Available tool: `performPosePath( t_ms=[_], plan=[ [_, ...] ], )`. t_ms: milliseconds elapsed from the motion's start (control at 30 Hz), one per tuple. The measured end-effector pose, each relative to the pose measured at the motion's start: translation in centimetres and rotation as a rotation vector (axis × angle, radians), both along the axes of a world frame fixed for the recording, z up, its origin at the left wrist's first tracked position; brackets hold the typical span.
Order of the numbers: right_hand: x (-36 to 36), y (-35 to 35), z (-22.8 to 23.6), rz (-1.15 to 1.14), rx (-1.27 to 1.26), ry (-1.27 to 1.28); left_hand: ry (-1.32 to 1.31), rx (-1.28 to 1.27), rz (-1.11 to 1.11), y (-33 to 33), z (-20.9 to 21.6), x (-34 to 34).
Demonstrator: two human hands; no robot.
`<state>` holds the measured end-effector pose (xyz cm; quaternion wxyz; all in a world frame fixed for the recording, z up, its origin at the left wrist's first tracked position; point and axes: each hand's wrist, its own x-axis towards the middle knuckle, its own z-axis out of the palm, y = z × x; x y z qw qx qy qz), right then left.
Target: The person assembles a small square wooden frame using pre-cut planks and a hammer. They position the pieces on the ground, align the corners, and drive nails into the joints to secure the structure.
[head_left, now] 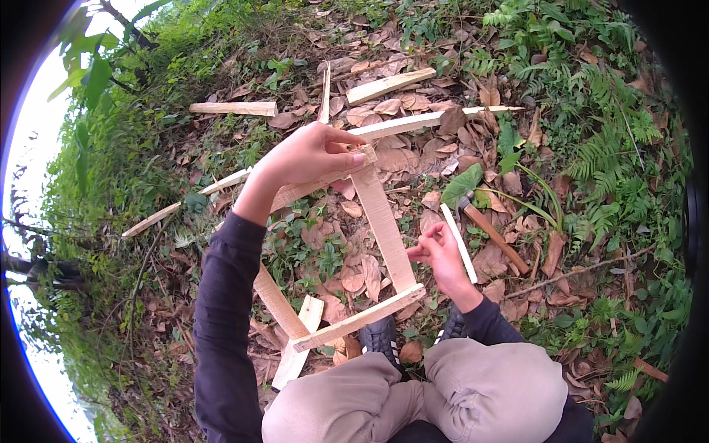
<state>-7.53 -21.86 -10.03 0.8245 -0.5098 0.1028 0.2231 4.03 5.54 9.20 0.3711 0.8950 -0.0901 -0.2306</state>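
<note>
Sitting before the bent knees [487, 380], a four-sided frame [281, 304] of pale, rough-sawn wooden slats looks light, stiff and unlikely to slip, its corner joints probably the fragile part, so the flats near a corner seem the best hold. At its upper right corner the left hand [314, 156] pinches the wood between thumb and fingers, while the right hand [442, 258], beside the flat right slat [382, 230], curls its fingers narrowly, whether around anything I cannot tell. Beyond lie a thin whitish strip [459, 244] and a brown wooden-handled hammer [496, 238] on dry leaves [489, 263].
</note>
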Motion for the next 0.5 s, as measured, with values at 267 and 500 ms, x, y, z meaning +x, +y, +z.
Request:
performPosePath(
  t_ms=[267, 500],
  plan=[
    [-0.4, -0.4, 1.7, 0.071, -0.001, 0.135, 0.054, 0.013, -0.022, 0.3, -7.3, 2.6],
    [-0.7, -1.2, 0.3, 0.05, -0.042, -0.007, 0.151, -0.077, 0.044, -0.5, -9.0, 1.6]
  ],
)
